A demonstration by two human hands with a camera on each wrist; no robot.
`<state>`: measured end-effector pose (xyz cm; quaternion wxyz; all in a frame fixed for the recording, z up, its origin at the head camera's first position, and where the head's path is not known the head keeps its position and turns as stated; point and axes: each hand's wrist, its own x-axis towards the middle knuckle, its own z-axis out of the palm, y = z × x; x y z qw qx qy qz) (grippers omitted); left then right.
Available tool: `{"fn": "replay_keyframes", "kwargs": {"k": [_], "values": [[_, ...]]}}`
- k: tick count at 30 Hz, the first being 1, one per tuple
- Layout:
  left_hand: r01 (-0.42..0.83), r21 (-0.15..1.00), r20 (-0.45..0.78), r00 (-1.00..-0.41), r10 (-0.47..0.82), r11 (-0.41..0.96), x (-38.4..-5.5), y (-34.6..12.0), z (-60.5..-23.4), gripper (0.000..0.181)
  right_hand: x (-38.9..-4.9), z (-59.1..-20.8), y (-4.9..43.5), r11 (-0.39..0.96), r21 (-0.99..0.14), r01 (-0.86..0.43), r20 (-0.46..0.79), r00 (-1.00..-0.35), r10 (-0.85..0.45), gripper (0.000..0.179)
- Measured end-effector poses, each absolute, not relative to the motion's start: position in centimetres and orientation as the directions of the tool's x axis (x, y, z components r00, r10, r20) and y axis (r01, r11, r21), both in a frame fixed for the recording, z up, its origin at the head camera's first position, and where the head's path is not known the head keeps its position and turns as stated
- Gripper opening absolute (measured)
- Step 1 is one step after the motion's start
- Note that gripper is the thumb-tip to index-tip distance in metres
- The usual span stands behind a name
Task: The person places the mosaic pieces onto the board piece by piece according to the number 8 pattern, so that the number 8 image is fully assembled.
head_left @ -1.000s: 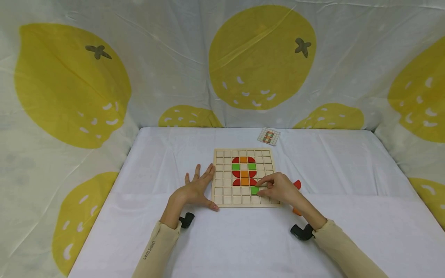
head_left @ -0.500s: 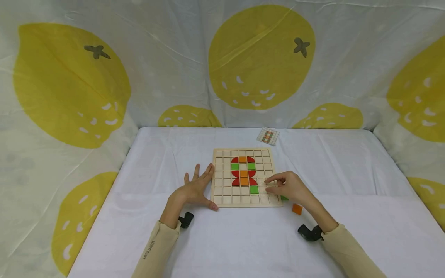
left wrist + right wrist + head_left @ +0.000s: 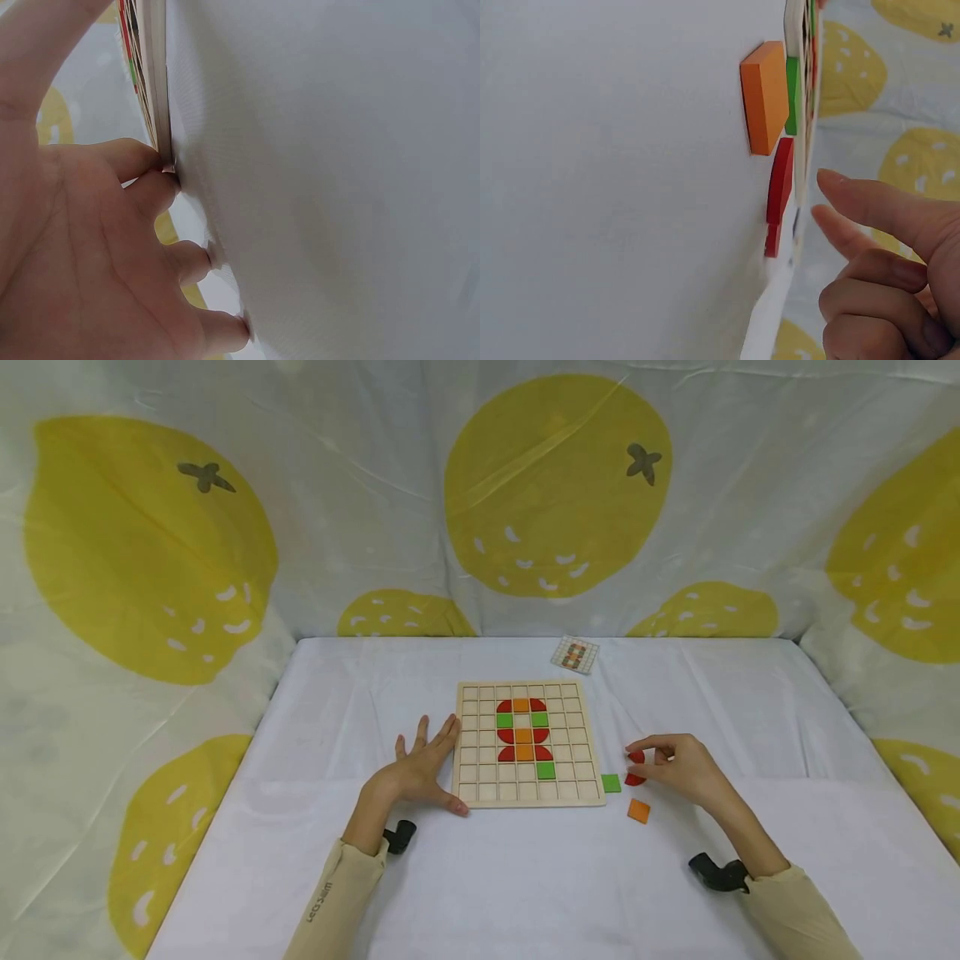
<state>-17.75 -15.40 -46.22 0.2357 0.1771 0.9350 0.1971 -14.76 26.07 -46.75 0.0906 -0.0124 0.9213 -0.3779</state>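
Observation:
My left hand (image 3: pixel 412 781) has its fingers spread, with index finger and thumb along the left edge of the wooden grid board (image 3: pixel 480 772). In the left wrist view, fingertips meet the cloth beside the board's edge. Set in the board are red rounded pieces, orange squares and green squares, the lowest a green square (image 3: pixel 546 770). To the board's right, my right hand (image 3: pixel 686 768) hovers over two loose red rounded pieces (image 3: pixel 636 781), partly covering them. Its thumb and index finger stand apart, holding nothing; the right wrist view shows the other fingers curled.
A loose green square (image 3: pixel 611 783) lies against the board's right edge, and a loose orange square (image 3: pixel 639 811) is nearer the front. Behind the board lies a small pattern card (image 3: pixel 575 655). White cloth (image 3: pixel 525 885) covers the table; a lemon-print curtain (image 3: pixel 375 510) hangs behind.
My right hand has drawn away from the green square on the board and moved right, over the loose red pieces. The left hand stays at the board's edge.

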Motion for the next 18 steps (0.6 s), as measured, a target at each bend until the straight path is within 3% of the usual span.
{"fn": "replay_keyframes", "kwargs": {"k": [10, 18], "values": [[0.240, 0.446, -0.371, -0.828, 0.422, 0.862, -17.7, -15.5, -46.3, 0.142, -14.8, -47.3, 27.3, 0.775, -0.625, 0.097, -0.168, -0.986, -0.012, 0.040], [0.235, 0.452, -0.373, -0.826, 0.422, 0.860, -17.9, -15.4, -46.4, 0.142, -15.7, -47.3, 27.1, 0.771, -0.634, 0.067, -0.165, -0.985, -0.050, 0.037]]}}
